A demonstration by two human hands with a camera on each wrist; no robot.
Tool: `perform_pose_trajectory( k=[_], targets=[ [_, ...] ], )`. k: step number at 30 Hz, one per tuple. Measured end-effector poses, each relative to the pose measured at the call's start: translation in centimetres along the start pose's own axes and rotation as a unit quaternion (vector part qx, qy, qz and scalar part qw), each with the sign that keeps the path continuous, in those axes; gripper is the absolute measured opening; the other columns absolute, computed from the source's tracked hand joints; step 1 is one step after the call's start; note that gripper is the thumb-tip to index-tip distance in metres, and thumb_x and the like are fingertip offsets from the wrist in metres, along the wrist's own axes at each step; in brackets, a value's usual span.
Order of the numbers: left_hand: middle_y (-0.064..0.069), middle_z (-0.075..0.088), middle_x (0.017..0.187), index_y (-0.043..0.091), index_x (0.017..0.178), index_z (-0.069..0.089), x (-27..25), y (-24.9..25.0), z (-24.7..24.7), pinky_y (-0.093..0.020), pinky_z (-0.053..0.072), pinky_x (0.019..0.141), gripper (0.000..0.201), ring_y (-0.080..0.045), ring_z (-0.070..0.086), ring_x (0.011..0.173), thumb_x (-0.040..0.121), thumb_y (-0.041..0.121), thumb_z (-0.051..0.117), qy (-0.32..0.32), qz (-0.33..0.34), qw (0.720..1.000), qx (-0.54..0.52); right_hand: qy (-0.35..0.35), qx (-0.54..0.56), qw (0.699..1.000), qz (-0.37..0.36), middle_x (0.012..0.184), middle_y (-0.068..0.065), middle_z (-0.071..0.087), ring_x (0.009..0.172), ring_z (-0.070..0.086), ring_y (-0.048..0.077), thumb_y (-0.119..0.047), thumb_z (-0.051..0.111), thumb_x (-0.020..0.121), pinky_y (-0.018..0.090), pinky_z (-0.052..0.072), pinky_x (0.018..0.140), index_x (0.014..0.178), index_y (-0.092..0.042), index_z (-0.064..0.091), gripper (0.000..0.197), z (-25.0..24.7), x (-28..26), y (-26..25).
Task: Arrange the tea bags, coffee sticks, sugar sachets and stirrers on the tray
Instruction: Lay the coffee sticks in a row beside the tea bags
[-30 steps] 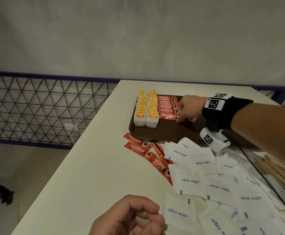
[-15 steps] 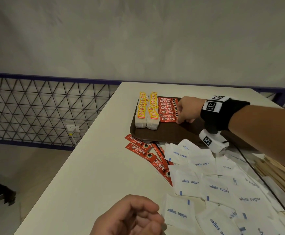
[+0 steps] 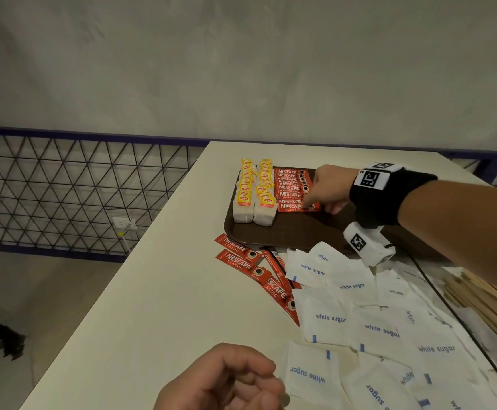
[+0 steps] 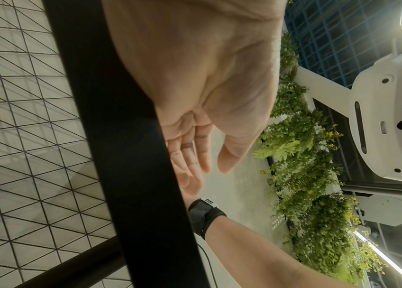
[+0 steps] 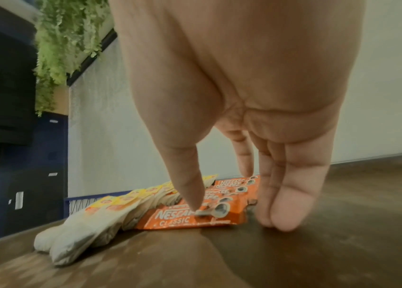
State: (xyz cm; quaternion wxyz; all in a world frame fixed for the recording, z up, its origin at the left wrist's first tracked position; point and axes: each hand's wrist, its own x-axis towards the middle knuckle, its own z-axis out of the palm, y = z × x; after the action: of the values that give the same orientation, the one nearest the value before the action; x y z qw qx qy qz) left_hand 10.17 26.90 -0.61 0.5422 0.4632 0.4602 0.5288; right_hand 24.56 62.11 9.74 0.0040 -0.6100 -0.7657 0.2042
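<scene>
R hand (image 3: 328,187) fingertips down on coffee sticks (image 3: 293,189)

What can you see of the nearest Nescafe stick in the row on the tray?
The nearest Nescafe stick is a flat red sachet with white NESCAFE CLASSIC lettering and a coffee-cup picture at its right end. It lies flat on the dark brown tray, lengthwise left to right, overlapping the next stick of the row behind it, its left end by the tea bags. The right hand presses its thumb on the cup end; the other fingertips stand on the tray beside it.
</scene>
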Motion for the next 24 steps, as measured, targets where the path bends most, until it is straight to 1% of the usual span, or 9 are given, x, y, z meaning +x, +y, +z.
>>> perform_pose_trajectory(
  k=[3, 7, 10, 12, 14, 18, 20, 23, 24],
  targets=[
    [-0.029, 0.074, 0.086, 0.017, 0.084, 0.079, -0.1, -0.1, 0.1, -0.044, 0.056, 0.086, 0.073, -0.049, 0.071, 0.088, 0.030, 0.062, 0.098, 0.018, -0.017, 0.999, -0.023, -0.005, 0.024, 1.000, 0.000, 0.097, 0.012, 0.073, 0.080, 0.074, 0.024, -0.028, 0.086, 0.082, 0.028, 0.057, 0.056, 0.105, -0.011, 0.063, 0.037, -0.1, 0.1, -0.1],
    [-0.028, 0.074, 0.085, 0.019, 0.079, 0.080, -0.2, 0.2, 0.4, -0.048, 0.056, 0.090, 0.072, -0.047, 0.073, 0.086, 0.026, 0.064, 0.097, 0.028, -0.020, 0.999, -0.021, -0.007, 0.014, 1.000, -0.012, 0.097, 0.010, 0.070, 0.079, 0.071, 0.022, -0.022, 0.083, 0.085, 0.028, 0.057, 0.057, 0.101, -0.015, 0.056, 0.033, 0.0, -0.2, -0.4],
    [-0.025, 0.075, 0.087, 0.018, 0.080, 0.081, 0.0, 0.5, 0.0, -0.038, 0.059, 0.086, 0.076, -0.044, 0.073, 0.088, 0.022, 0.064, 0.097, 0.012, -0.035, 0.999, -0.024, -0.006, 0.010, 1.000, -0.014, 0.099, 0.011, 0.068, 0.079, 0.070, 0.023, -0.020, 0.081, 0.086, 0.028, 0.056, 0.058, 0.111, -0.012, 0.054, 0.038, 0.1, -0.2, -0.5],
    [-0.026, 0.075, 0.087, 0.006, 0.081, 0.079, 0.0, 0.7, -0.2, -0.030, 0.059, 0.080, 0.084, -0.044, 0.073, 0.088, 0.022, 0.063, 0.098, -0.004, -0.045, 0.999, -0.028, -0.007, 0.006, 1.000, -0.011, 0.104, 0.013, 0.069, 0.084, 0.071, 0.026, -0.020, 0.081, 0.087, 0.030, 0.059, 0.063, 0.116, -0.010, 0.054, 0.041, 0.2, -0.2, -0.5],
    [-0.028, 0.074, 0.085, 0.000, 0.081, 0.077, -0.1, 0.8, 0.0, -0.027, 0.058, 0.075, 0.090, -0.044, 0.073, 0.084, 0.021, 0.064, 0.098, -0.009, -0.043, 0.999, -0.026, -0.008, 0.000, 1.000, -0.011, 0.107, 0.013, 0.069, 0.090, 0.072, 0.028, -0.021, 0.080, 0.087, 0.032, 0.061, 0.069, 0.118, -0.008, 0.057, 0.040, 0.3, -0.2, -0.5],
    [-0.036, 0.070, 0.078, 0.008, 0.074, 0.080, 0.0, 1.0, 0.7, -0.031, 0.056, 0.071, 0.087, -0.040, 0.070, 0.074, 0.007, 0.061, 0.097, 0.045, -0.053, 0.996, -0.059, -0.012, 0.003, 1.000, -0.007, 0.108, 0.014, 0.070, 0.094, 0.072, 0.029, -0.022, 0.078, 0.089, 0.035, 0.062, 0.077, 0.118, -0.006, 0.060, 0.037, 0.3, -0.1, -0.4],
    [-0.036, 0.070, 0.077, 0.007, 0.071, 0.079, 0.5, 2.0, 1.1, -0.032, 0.056, 0.074, 0.079, -0.041, 0.070, 0.076, 0.018, 0.062, 0.098, 0.036, -0.068, 0.996, -0.046, -0.015, 0.007, 1.000, -0.002, 0.108, 0.016, 0.071, 0.089, 0.072, 0.028, -0.021, 0.078, 0.089, 0.036, 0.063, 0.077, 0.116, -0.006, 0.059, 0.036, 0.3, 0.1, -0.4],
    [-0.029, 0.059, 0.064, -0.005, 0.042, 0.059, -0.5, 3.2, 1.5, -0.020, 0.044, 0.068, 0.058, -0.028, 0.057, 0.066, 0.078, 0.032, 0.085, -0.045, -0.102, 0.994, -0.008, -0.017, 0.007, 1.000, 0.006, 0.106, 0.014, 0.070, 0.081, 0.070, 0.023, -0.021, 0.079, 0.089, 0.030, 0.060, 0.064, 0.116, -0.007, 0.059, 0.036, 0.4, 0.4, -0.3],
    [-0.030, 0.058, 0.063, -0.005, 0.041, 0.058, -0.7, 3.2, 1.7, -0.022, 0.044, 0.069, 0.058, -0.029, 0.056, 0.065, 0.076, 0.030, 0.088, -0.043, -0.108, 0.993, -0.028, -0.018, 0.008, 1.000, 0.008, 0.106, 0.014, 0.070, 0.081, 0.070, 0.023, -0.021, 0.079, 0.089, 0.029, 0.059, 0.062, 0.117, -0.007, 0.059, 0.037, 0.4, 0.4, -0.3]
  ],
)
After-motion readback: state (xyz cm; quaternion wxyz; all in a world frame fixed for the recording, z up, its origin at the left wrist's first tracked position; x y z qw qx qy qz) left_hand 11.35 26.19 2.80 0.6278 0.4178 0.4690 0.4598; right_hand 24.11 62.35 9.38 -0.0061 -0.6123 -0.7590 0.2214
